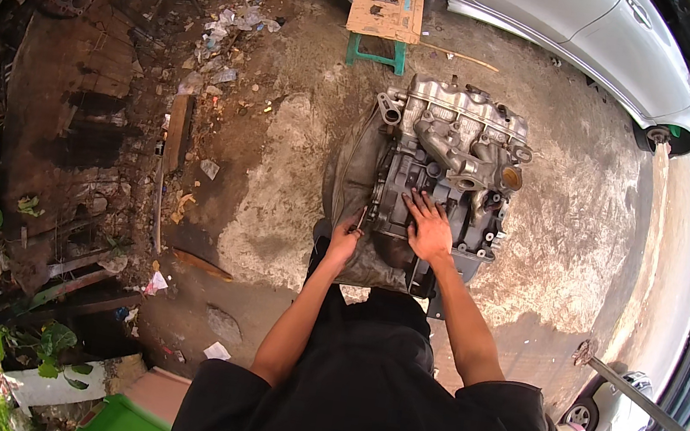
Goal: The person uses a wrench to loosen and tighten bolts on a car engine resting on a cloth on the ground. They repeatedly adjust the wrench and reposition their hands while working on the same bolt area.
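A grey metal car engine (pixel 462 135) lies on the ground right in front of me, with a branched intake manifold (pixel 451 151) on its upper part. My right hand (pixel 429 227) rests flat on the engine block, fingers spread and holding nothing. At the block's left edge, my left hand (pixel 345 238) is closed around a slim, dark metal tool (pixel 362 216) that points away from me. Its exact kind is too small to make out. Under the engine and to its left spreads a dark, worn sheet (pixel 351 159).
Beyond the engine stands a green stool (pixel 377 51) with a cardboard-covered top, beside a silver car (pixel 550 11). Litter (pixel 231 23) and wood pieces (pixel 178 135) line the left. A metal pole (pixel 641 401) juts in at the lower right, near a white car (pixel 621 413).
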### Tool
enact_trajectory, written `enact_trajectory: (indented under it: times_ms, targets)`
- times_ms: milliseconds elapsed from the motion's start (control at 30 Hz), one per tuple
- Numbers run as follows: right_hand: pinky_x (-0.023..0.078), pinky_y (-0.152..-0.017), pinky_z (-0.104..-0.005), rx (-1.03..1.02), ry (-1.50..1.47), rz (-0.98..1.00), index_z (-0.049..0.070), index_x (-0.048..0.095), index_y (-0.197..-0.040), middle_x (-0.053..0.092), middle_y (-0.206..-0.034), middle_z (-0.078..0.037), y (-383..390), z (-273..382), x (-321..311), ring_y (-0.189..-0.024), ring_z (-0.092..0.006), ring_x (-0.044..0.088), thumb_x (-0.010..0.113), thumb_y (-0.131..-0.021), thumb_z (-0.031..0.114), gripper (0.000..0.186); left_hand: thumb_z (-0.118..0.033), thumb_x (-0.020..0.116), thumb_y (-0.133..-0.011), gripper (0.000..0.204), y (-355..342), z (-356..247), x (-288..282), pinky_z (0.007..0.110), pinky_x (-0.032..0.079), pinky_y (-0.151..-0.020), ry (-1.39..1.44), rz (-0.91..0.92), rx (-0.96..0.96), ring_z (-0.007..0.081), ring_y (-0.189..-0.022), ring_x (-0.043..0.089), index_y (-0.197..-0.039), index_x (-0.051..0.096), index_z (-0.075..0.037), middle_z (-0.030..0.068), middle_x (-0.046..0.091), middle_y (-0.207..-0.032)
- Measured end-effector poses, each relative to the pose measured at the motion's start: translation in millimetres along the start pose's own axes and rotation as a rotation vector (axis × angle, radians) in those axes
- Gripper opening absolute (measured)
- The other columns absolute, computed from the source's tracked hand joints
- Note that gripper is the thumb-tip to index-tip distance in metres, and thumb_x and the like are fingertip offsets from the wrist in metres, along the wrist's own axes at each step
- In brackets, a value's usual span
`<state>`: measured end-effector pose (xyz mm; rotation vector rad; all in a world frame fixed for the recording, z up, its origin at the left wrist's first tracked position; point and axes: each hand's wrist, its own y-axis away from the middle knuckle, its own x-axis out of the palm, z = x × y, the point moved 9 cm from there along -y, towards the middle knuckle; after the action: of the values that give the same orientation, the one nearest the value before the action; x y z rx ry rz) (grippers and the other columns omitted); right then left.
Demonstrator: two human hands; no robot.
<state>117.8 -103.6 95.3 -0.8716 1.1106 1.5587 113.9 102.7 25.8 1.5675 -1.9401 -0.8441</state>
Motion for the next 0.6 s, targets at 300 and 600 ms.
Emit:
enact_trajectory:
  times_ms: [300,600]
  targets:
    - [0.023,-0.124,-0.0446,0.061,0.049,0.085,0.029,0.025,-0.159,0.028,-0.164,0.003,-5.3,-1.1,-1.8,-0.150,-0.0205,0.028,0.059,-0.086,0.019,0.081,0.005,0.047,-0.094,0.061,-49.0,9.4,0.0,0.025,0.041,-0.066,-0.151,0.187,-0.131,0.0093,-0.070,0.044,-0.151,0.049,-0.020,0.0022,0.060,-0.103]
    - [0.023,-0.124,-0.0445,0.069,0.024,0.070,0.026,0.030,-0.157,0.033,-0.162,0.000,-4.9,2.3,-7.5,-0.149,-0.0225,0.030,0.059,-0.081,0.013,0.082,0.007,0.048,-0.092,0.072,-54.5,13.0,6.6,0.026,0.042,-0.062,-0.203,0.289,-0.121,0.0079,-0.067,0.044,-0.156,0.039,-0.024,0.0008,0.060,-0.100]
